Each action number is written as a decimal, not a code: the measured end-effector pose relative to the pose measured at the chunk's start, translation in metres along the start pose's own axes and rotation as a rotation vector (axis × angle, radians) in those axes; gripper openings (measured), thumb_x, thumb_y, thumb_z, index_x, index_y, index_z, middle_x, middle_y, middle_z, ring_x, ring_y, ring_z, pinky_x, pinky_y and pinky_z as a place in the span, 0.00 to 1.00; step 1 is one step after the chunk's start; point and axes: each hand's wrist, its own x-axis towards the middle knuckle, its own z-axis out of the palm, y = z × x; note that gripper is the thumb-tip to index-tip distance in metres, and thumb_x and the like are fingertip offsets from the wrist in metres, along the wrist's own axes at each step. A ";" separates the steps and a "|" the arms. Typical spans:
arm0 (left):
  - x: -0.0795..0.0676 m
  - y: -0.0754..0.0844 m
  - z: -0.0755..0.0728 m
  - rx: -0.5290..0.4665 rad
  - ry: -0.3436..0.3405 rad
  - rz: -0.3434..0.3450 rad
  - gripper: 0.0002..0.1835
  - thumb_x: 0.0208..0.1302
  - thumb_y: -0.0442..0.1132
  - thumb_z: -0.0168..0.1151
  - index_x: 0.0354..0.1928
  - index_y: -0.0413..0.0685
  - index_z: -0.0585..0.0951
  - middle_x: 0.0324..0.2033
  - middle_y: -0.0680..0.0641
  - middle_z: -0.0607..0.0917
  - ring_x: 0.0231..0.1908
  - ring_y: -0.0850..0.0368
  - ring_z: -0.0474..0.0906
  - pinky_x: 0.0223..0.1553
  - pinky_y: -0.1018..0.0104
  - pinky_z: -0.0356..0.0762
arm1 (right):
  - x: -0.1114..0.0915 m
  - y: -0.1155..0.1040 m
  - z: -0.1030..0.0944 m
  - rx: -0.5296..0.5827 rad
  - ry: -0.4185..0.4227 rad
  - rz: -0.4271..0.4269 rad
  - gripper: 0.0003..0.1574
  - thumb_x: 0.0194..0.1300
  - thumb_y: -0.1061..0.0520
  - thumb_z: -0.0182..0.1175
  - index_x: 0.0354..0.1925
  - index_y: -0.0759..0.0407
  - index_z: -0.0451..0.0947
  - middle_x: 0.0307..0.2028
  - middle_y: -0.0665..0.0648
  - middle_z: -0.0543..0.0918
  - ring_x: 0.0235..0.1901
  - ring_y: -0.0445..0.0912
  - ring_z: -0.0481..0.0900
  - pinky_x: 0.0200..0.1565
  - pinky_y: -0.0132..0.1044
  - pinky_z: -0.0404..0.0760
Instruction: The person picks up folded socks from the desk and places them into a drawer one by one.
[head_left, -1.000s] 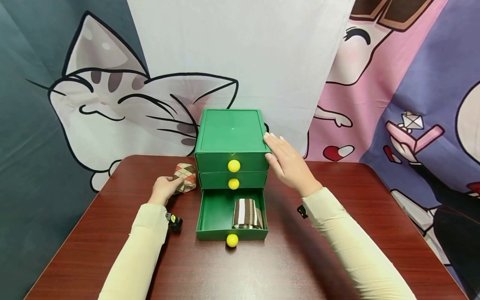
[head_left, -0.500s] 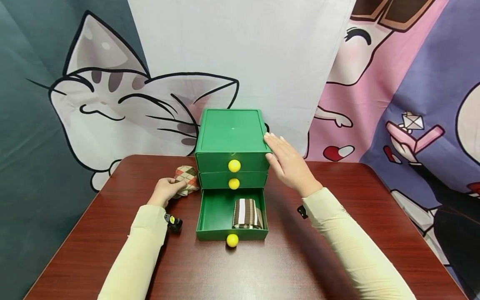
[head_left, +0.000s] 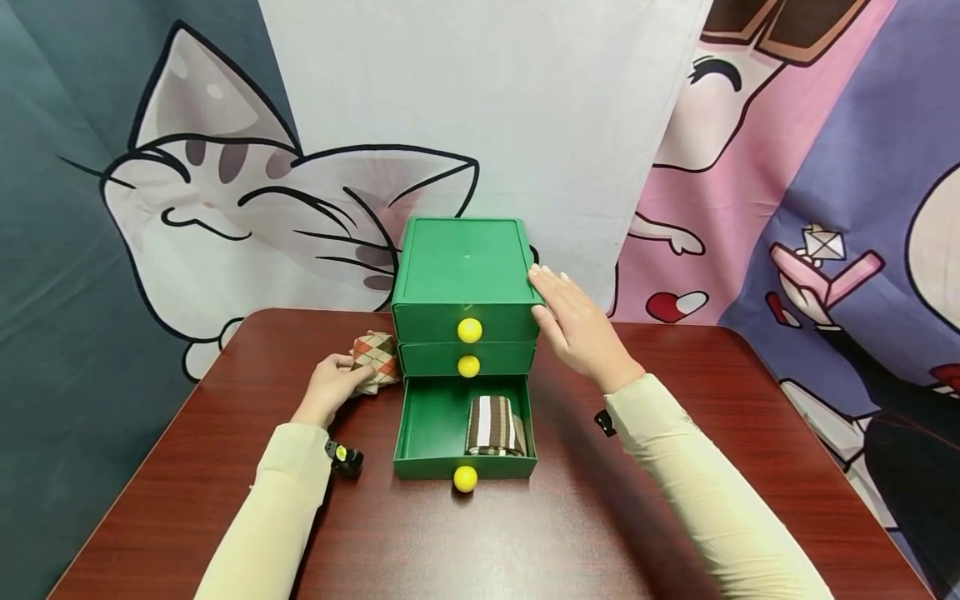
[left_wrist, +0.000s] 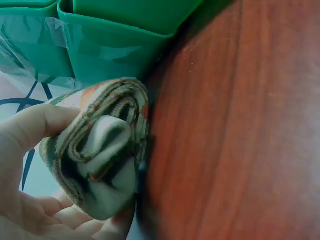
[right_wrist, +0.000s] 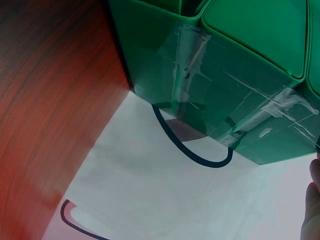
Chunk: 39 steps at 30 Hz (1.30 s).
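Note:
My left hand point(head_left: 332, 388) pinches a rolled-up argyle sock point(head_left: 375, 358) at the left side of a green drawer unit point(head_left: 467, 267). In the left wrist view the roll point(left_wrist: 102, 150) shows its coiled end, with the thumb on one side and the fingers around the other. It sits right at the table surface. My right hand point(head_left: 577, 329) lies with straight fingers along the upper right edge of the drawer unit. The bottom drawer point(head_left: 431, 421) is pulled out; a rolled brown-and-white striped sock point(head_left: 491, 425) lies in its right half.
The two upper drawers are closed, each with a yellow ball knob point(head_left: 469, 331). Clear tape point(right_wrist: 190, 60) runs along the unit's side. The unit stands toward the back of a reddish-brown table point(head_left: 420, 542), before a cartoon-printed cloth point(head_left: 480, 108).
The argyle sock has shifted slightly right, closer to the drawer unit, and turned a little in my left hand. My right hand and the open drawer stay where they were.

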 end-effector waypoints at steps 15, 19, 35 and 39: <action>-0.014 0.002 -0.009 -0.147 0.040 0.006 0.37 0.70 0.42 0.64 0.72 0.35 0.57 0.55 0.35 0.77 0.33 0.70 0.79 0.36 0.75 0.79 | 0.001 0.002 0.002 0.000 -0.002 0.004 0.32 0.79 0.53 0.50 0.74 0.65 0.63 0.72 0.63 0.68 0.74 0.55 0.63 0.77 0.47 0.53; -0.021 0.004 -0.011 -0.162 0.028 0.014 0.44 0.70 0.44 0.65 0.77 0.38 0.50 0.55 0.34 0.78 0.32 0.72 0.79 0.37 0.75 0.79 | 0.001 0.001 0.002 0.000 -0.001 0.006 0.32 0.79 0.54 0.50 0.75 0.65 0.63 0.72 0.63 0.68 0.74 0.55 0.63 0.77 0.47 0.53; -0.053 0.030 -0.018 -0.334 -0.118 0.087 0.39 0.72 0.38 0.63 0.76 0.33 0.54 0.39 0.56 0.84 0.35 0.69 0.83 0.40 0.75 0.83 | 0.000 0.000 0.001 0.003 0.009 0.000 0.32 0.78 0.55 0.51 0.74 0.66 0.64 0.72 0.64 0.68 0.73 0.56 0.63 0.77 0.46 0.53; -0.062 0.035 -0.020 -0.390 -0.160 0.127 0.34 0.73 0.36 0.61 0.72 0.32 0.57 0.37 0.58 0.86 0.35 0.67 0.85 0.40 0.74 0.84 | 0.000 0.000 0.001 0.004 0.012 -0.003 0.32 0.78 0.55 0.51 0.74 0.66 0.64 0.72 0.64 0.68 0.73 0.56 0.63 0.77 0.48 0.54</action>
